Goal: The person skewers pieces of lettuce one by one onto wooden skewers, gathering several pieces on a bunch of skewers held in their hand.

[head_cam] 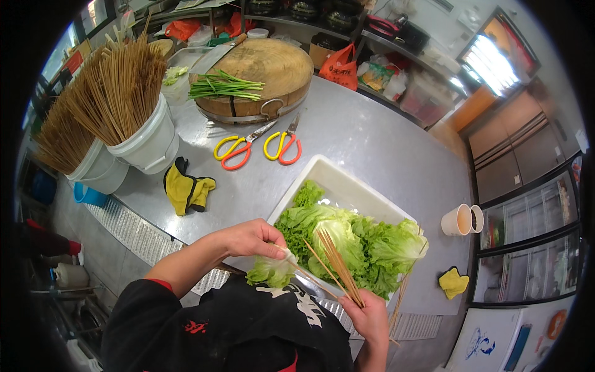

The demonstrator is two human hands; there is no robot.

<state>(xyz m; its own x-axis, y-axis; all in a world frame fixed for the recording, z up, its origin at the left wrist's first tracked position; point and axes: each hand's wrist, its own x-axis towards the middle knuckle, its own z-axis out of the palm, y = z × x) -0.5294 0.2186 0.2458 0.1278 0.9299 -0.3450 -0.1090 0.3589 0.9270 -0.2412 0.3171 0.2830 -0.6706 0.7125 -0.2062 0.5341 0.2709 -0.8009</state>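
My left hand [260, 241] pinches a lettuce leaf [273, 270] between thumb and fingers, at the near left corner of a white plastic tray [297, 179]. In my right hand [369, 312] is a bundle of thin wooden skewers [341, 265], fanned upward over the tray. One skewer from that hand reaches across to the leaf, its tip at or in the leaf's pale base. Green leaf lettuce [334, 232] fills much of the tray. More skewers [400, 302] stick out at the tray's right side, by a lettuce piece on its rim.
Two scissors [236, 148] [284, 143] lie behind the tray. A round wooden chopping block [274, 60] carries a cleaver [214, 56] and green stalks [228, 86]. White buckets of skewers [148, 139] stand left, near a yellow glove [183, 188]. Paper cups [456, 220] and a yellow cloth [453, 282] are right.
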